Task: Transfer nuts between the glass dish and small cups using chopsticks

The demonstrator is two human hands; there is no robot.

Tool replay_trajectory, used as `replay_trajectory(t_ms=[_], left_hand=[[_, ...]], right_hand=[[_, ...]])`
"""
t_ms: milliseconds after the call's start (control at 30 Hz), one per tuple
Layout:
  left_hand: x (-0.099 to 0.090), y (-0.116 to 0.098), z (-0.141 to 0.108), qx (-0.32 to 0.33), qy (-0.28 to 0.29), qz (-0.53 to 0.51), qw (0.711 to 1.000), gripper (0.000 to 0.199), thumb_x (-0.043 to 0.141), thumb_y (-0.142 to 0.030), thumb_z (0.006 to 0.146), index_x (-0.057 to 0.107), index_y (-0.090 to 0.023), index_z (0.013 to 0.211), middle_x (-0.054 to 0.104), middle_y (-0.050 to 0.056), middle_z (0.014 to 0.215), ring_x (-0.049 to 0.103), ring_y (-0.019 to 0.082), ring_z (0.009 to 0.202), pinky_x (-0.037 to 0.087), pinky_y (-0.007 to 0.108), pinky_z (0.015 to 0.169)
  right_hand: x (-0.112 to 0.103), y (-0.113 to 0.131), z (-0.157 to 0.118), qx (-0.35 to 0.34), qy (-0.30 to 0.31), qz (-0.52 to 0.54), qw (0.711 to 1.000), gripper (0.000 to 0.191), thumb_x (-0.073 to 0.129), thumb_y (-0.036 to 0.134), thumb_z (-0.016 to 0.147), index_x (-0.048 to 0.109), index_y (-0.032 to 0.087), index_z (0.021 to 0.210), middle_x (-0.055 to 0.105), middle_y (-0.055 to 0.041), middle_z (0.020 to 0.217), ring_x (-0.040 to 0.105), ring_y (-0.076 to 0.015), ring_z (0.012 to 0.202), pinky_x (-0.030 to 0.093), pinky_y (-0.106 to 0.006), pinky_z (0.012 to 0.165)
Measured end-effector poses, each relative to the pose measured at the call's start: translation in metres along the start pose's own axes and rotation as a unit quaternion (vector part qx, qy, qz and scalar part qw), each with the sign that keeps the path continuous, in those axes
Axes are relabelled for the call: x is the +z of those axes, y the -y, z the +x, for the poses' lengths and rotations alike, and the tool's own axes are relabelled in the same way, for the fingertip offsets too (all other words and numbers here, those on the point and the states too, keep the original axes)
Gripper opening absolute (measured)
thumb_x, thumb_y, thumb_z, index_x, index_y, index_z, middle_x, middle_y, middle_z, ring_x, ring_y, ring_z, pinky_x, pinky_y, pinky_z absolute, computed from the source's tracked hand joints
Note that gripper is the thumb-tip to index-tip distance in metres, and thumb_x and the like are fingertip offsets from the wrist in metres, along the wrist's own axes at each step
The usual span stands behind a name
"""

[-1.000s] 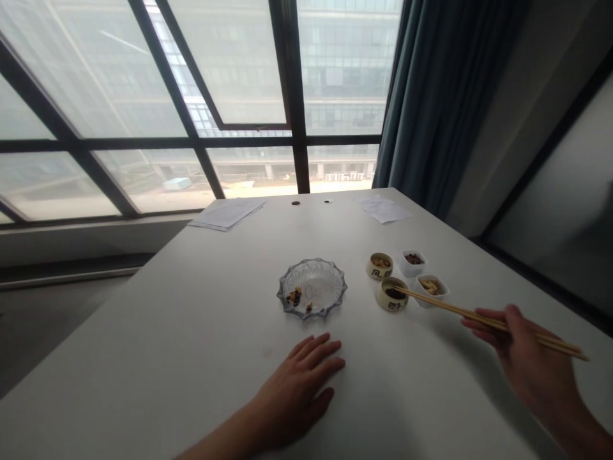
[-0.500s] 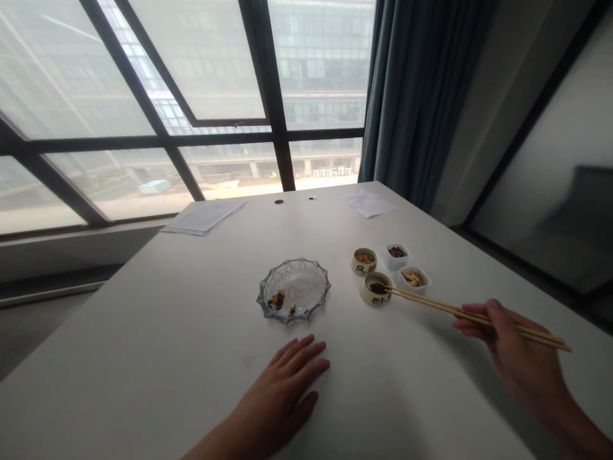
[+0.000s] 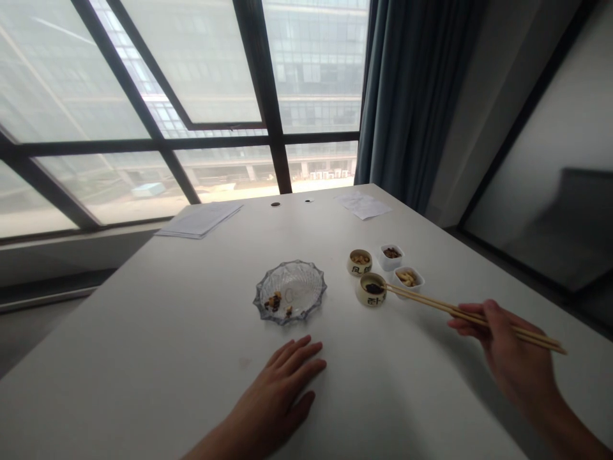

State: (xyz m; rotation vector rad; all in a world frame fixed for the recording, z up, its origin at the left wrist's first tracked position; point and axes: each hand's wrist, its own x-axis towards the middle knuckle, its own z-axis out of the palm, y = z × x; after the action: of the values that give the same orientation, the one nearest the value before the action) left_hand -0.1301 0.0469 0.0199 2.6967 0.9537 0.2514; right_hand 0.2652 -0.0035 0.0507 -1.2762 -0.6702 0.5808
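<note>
My right hand [image 3: 507,345] holds a pair of wooden chopsticks [image 3: 431,303] at the right. Their tips are in a small round cream bowl [image 3: 371,298] with dark pieces inside. Flat on the table, my left hand [image 3: 287,383] has its fingers spread and holds nothing. Just beyond it is a clear scalloped glass plate [image 3: 306,281] with a few brown and yellow pieces at its left and front. Behind the first bowl stands another cream bowl [image 3: 360,268] of light brown pieces. Two white plastic cups, one [image 3: 391,262] with dark bits and one [image 3: 416,291] with yellowish pieces, stand to the right.
The white table [image 3: 158,332] carries a stack of papers [image 3: 198,220] at the back left and a loose sheet [image 3: 364,206] at the back right. Two small round items lie near the far edge. Windows and a blue curtain [image 3: 402,102] are behind.
The whole view has shifted slightly, so things appear a little further left. Both hands keep nearly the same pose, and the chopstick tips remain in the cream bowl.
</note>
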Motion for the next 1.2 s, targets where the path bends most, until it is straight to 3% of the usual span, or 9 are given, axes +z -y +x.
replay_trajectory(t_ms=[167,300,500,733,1000,1200], left_hand=[[-0.002,-0.004,0.001,-0.005,-0.001,-0.009,1.000,0.051,0.053,-0.019,0.094,0.049,-0.036,0.142,0.043,-0.002,0.158,0.031,0.026,0.149,0.033,0.051,0.120],[-0.004,-0.007,0.001,-0.007,-0.006,-0.018,1.000,0.052,0.055,-0.017,0.091,0.052,-0.034,0.140,0.046,0.000,0.156,0.033,0.027,0.148,0.033,0.051,0.120],[-0.005,-0.009,0.003,-0.001,-0.013,-0.026,1.000,0.052,0.055,-0.017,0.090,0.052,-0.033,0.139,0.047,0.001,0.155,0.035,0.027,0.147,0.032,0.050,0.120],[-0.008,-0.014,0.003,-0.001,-0.018,-0.047,0.999,0.053,0.058,-0.016,0.087,0.052,-0.032,0.137,0.048,0.001,0.155,0.035,0.027,0.147,0.030,0.051,0.121],[-0.010,-0.016,0.002,-0.005,-0.009,-0.058,0.998,0.053,0.063,-0.020,0.085,0.052,-0.030,0.136,0.047,0.002,0.155,0.034,0.028,0.148,0.028,0.051,0.122],[-0.010,-0.017,0.000,0.001,-0.025,-0.078,0.997,0.045,0.059,-0.030,0.093,0.052,-0.030,0.137,0.048,0.003,0.154,0.034,0.028,0.148,0.027,0.050,0.122]], right_hand=[[0.009,0.008,-0.005,-0.025,0.032,-0.008,0.999,0.038,0.071,0.051,0.087,0.077,0.013,0.086,0.076,-0.0121,0.070,0.074,-0.0204,0.061,0.063,-0.026,0.060],[0.028,0.021,-0.011,-0.058,0.130,-0.036,0.989,0.040,0.065,0.051,0.092,0.077,0.013,0.088,0.076,-0.0124,0.071,0.073,-0.0209,0.060,0.063,-0.029,0.059],[0.090,0.035,-0.028,-0.081,0.237,-0.051,0.967,0.044,0.059,0.055,0.094,0.077,0.016,0.086,0.076,-0.0098,0.070,0.072,-0.0205,0.058,0.062,-0.032,0.057],[0.149,0.016,-0.032,-0.052,0.347,-0.049,0.935,0.044,0.060,0.056,0.093,0.075,0.015,0.086,0.077,-0.0103,0.072,0.073,-0.0201,0.060,0.060,-0.029,0.058],[0.183,0.027,-0.016,-0.096,0.479,-0.180,0.854,0.046,0.054,0.054,0.098,0.077,0.016,0.086,0.076,-0.0062,0.069,0.071,-0.0181,0.062,0.054,-0.026,0.060],[0.198,0.021,-0.019,-0.100,0.490,-0.186,0.846,0.048,0.052,0.055,0.098,0.076,0.016,0.085,0.074,-0.0052,0.067,0.070,-0.0181,0.062,0.053,-0.027,0.061]])
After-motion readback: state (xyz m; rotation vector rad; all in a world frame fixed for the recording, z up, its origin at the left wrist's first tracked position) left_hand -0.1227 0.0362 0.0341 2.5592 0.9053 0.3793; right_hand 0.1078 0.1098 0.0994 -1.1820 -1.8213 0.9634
